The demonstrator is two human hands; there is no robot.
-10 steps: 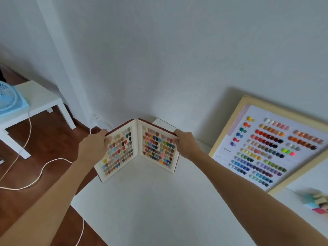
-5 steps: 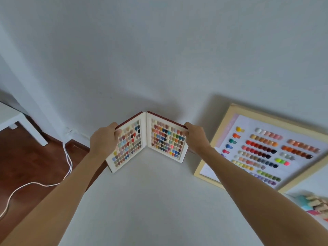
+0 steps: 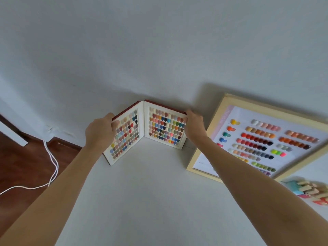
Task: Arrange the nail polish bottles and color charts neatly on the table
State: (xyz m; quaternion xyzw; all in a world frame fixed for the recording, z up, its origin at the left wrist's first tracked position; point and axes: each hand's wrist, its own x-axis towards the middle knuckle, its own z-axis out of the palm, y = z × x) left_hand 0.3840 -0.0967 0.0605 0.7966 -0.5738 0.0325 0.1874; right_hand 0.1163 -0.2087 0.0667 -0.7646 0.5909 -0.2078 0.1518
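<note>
Both-hand grip on swatch book (image 3: 144, 132), white table (image 3: 142, 201), white wall (image 3: 159, 50).

Two bare, sleeveless forearms (image 3: 58, 197).

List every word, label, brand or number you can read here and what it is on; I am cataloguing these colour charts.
Nothing can be read.
Wood-framed wall colour chart: vertical print on its pink left strip and a faint line at its lower left, both too blurred to read.
Red-covered folding swatch book, held by the left hand and right hand: no text visible.
Pastel nail polish bottles: too blurred.
</note>
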